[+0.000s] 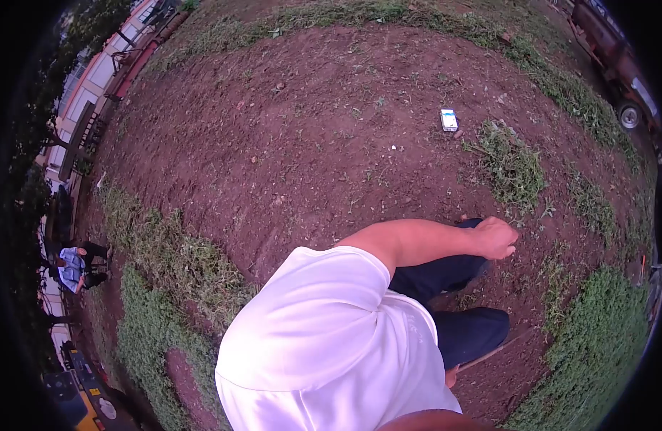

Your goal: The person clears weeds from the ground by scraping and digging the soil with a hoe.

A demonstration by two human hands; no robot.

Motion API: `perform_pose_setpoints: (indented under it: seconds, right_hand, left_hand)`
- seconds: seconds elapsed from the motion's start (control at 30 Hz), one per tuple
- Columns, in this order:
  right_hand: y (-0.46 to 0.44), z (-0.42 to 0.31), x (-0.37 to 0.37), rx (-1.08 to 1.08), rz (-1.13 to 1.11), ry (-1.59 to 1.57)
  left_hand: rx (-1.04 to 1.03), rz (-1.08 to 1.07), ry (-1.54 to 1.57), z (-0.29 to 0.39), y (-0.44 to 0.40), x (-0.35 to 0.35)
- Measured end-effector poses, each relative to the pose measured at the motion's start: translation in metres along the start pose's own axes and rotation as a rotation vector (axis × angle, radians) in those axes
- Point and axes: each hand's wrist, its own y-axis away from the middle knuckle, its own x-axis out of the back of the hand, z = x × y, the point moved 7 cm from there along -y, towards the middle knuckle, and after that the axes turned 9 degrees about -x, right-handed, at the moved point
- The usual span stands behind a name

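Observation:
My left arm reaches out over the left knee of my dark trousers [471, 337]. At its end my left hand [494, 238] is closed in a fist above the brown soil; what it may hold is hidden. Low in the view, only a small part of my right hand [451, 375] shows beside the right knee. It is closed at the near end of a thin wooden stick [496, 350], which slants along the ground. My white shirt [309, 323] fills the lower middle.
A white and blue packet [448, 120] lies on the soil, near a heap of pulled weeds [514, 169]. Green plants [589, 352] grow at the lower right. Far left, a person [72, 267] in a light blue shirt sits. A vehicle [618, 57] stands at the upper right.

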Motion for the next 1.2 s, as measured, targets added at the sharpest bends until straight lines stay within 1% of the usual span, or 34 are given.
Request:
perform_pose_setpoints:
  seconds: [0.07, 0.13, 0.2, 0.27, 0.33, 0.4, 0.43, 0.47, 0.5, 0.53, 0.57, 0.6, 0.63, 0.67, 0.7, 0.73, 0.8, 0.87, 0.9, 0.97, 1.0, 1.03, 1.07, 1.1, 1.13, 1.17, 1.2]
  right_hand:
    - [0.001, -0.007, 0.005, 0.018, -0.025, -0.121]
    - [-0.001, -0.007, -0.004, 0.03, -0.047, -0.228]
    - [0.005, -0.013, -0.006, 0.168, -0.055, -0.299]
    - [0.003, -0.004, -0.021, 0.101, -0.068, -0.333]
    - [-0.001, 0.018, -0.04, -0.089, -0.127, -0.444]
    - [-0.004, 0.023, -0.047, -0.092, -0.113, -0.516]
    - [0.006, 0.028, -0.046, -0.094, -0.1, -0.569]
    - [0.026, 0.021, -0.022, -0.154, -0.189, -0.621]
    - [0.031, 0.02, -0.009, -0.193, -0.162, -0.641]
    - [0.039, 0.022, -0.007, -0.192, -0.273, -0.863]
    - [0.028, 0.03, -0.022, -0.13, -0.281, -0.991]
    - [0.019, 0.037, -0.016, -0.123, -0.18, -0.787]
    - [0.025, 0.031, 0.018, -0.164, -0.201, -0.809]
    - [0.013, 0.039, 0.009, -0.18, -0.167, -0.799]
    - [0.008, 0.041, 0.025, -0.215, -0.118, -0.705]
    - [-0.002, 0.048, 0.021, -0.257, -0.183, -0.808]
    - [-0.013, 0.043, 0.061, -0.246, -0.148, -0.744]
    - [-0.028, 0.038, 0.09, -0.311, -0.235, -0.804]
    - [-0.041, 0.036, 0.104, -0.334, -0.22, -0.788]
    - [-0.067, 0.026, 0.129, -0.27, -0.17, -0.735]
    - [-0.084, 0.024, 0.136, -0.282, -0.16, -0.722]
    - [-0.105, 0.016, 0.146, -0.234, -0.134, -0.668]
    - [-0.123, 0.007, 0.155, -0.187, -0.116, -0.614]
    - [-0.136, -0.007, 0.174, -0.18, -0.145, -0.596]
    - [-0.159, -0.015, 0.175, -0.19, -0.137, -0.59]
    - [-0.183, -0.027, 0.175, -0.153, -0.133, -0.623]
    - [-0.203, -0.039, 0.177, -0.115, -0.134, -0.653]
  left_hand:
    - [-0.027, -0.009, -0.053, 0.006, 0.001, -0.001]
    - [-0.002, -0.017, -0.024, 0.009, 0.001, -0.002]
    - [-0.047, -0.057, -0.065, 0.017, -0.002, -0.009]
    - [-0.021, -0.078, -0.101, 0.022, -0.004, -0.015]
    - [-0.042, -0.089, -0.129, 0.03, -0.006, -0.023]
    - [-0.052, -0.079, -0.143, 0.039, -0.009, -0.025]
    - [-0.059, -0.095, -0.128, 0.045, -0.009, -0.027]
    - [-0.065, -0.109, -0.152, 0.052, -0.01, -0.03]
    - [-0.028, -0.159, -0.146, 0.058, -0.011, -0.036]
    - [0.001, -0.176, -0.153, 0.066, -0.015, -0.042]
    - [-0.004, -0.188, -0.145, 0.071, -0.021, -0.054]
    - [0.01, -0.292, -0.147, 0.08, -0.029, -0.068]
    - [-0.039, -0.361, -0.173, 0.092, -0.038, -0.083]
    - [-0.1, -0.414, -0.181, 0.105, -0.046, -0.102]
    - [-0.169, -0.494, -0.185, 0.123, -0.056, -0.123]
    - [-0.224, -0.563, -0.195, 0.141, -0.062, -0.144]
    - [-0.296, -0.646, -0.131, 0.177, -0.077, -0.195]
    - [-0.344, -0.706, -0.086, 0.205, -0.084, -0.234]
    - [-0.405, -0.748, -0.054, 0.222, -0.087, -0.256]
    - [-0.5, -0.816, 0.027, 0.252, -0.091, -0.287]
    - [-0.54, -0.841, 0.07, 0.264, -0.093, -0.296]
    - [-0.552, -0.888, 0.1, 0.271, -0.096, -0.305]
    - [-0.562, -0.882, 0.166, 0.274, -0.101, -0.31]
    - [-0.528, -0.852, 0.229, 0.27, -0.107, -0.313]
    - [-0.496, -0.821, 0.29, 0.266, -0.115, -0.316]
    - [-0.5, -0.825, 0.302, 0.265, -0.121, -0.317]
    - [-0.43, -0.778, 0.383, 0.263, -0.129, -0.312]
